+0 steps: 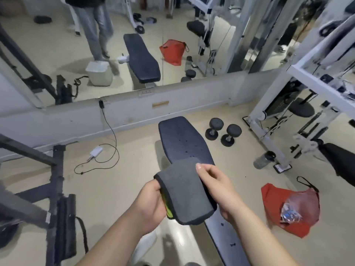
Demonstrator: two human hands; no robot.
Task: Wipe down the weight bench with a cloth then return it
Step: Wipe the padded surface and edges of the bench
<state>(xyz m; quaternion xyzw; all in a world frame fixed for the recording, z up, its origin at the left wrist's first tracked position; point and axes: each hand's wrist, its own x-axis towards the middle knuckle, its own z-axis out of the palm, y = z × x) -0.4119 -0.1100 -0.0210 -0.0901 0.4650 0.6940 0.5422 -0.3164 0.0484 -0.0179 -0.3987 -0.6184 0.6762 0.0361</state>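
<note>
- Wide wall mirror (57,54) across the far side, above a pale low wall; it doubles the room, so only the near bench counts for the task
- Long black padded weight bench (184,143), running away from the person towards the mirror; its textured pad narrows at the near end, where the cloth and hands cover it; a few small dark specks show on the pad, though whether they are drops or marks I cannot tell
- Black steel rack frame (55,189) on the floor to the left, well apart from the bench
- Crumpled red fabric bag (272,200) lying on the floor to the right of the bench, open at the top with something shiny inside
- Folded dark grey microfibre cloth (184,191), held in the air just above the near end of the pad, not visibly touching it; a yellow-green layer shows at its left edge
- Left hand (151,204) grips the cloth's left edge, fingers curled under it and hidden
- Right hand (217,185) pinches the right edge, thumb on top, fingers beneath
- Pair of black round-headed dumbbells (222,131) on the floor, near the bench's far right side
- Grey translucent water bottle (264,160) lying beside the white machine's foot
- Step in hand, as I judge it: readying the cloth, with no wiping under way
- The next move calls for laying the cloth flat on the pad under one palm and stroking along its length; returning the cloth comes after
</note>
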